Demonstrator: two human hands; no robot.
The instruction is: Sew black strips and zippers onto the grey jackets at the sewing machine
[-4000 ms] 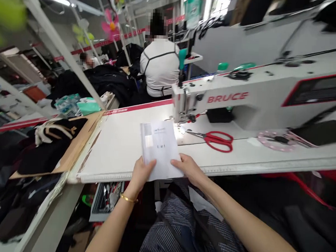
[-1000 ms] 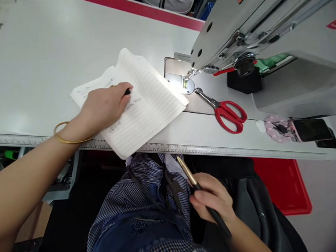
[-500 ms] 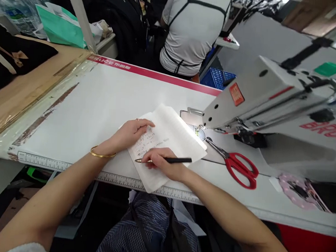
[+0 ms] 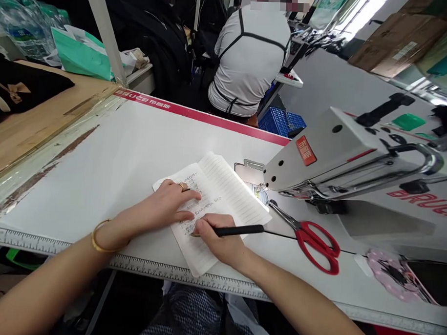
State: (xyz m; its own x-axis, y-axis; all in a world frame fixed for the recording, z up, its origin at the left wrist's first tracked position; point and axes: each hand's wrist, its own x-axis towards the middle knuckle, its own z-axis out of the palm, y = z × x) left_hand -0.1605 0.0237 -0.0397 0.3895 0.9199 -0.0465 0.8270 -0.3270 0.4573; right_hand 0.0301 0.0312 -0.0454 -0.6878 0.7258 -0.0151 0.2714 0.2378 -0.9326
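Note:
An open notebook (image 4: 230, 187) lies at a slant on the white table, its left page covered with handwriting and its right page lined. My left hand (image 4: 167, 204) rests flat on the written page with fingers spread; a ring and a gold bangle are on it. My right hand (image 4: 221, 236) is closed round a black pen (image 4: 243, 230), whose tip points left onto the lower part of the written page. Red-handled scissors (image 4: 316, 241) lie just right of the notebook, blades toward the sewing machine's needle area.
A sewing machine (image 4: 319, 146) stands at the right. A measuring tape strip (image 4: 161, 270) runs along the table's front edge. A phone (image 4: 430, 282) and a pink scalloped item (image 4: 388, 276) lie far right. A person in a white shirt (image 4: 253, 56) sits beyond the table.
The camera view has tilted up a little. My left hand has shifted left and toward me on the page, fingers now more spread. The pen has moved slightly right, still in my right hand.

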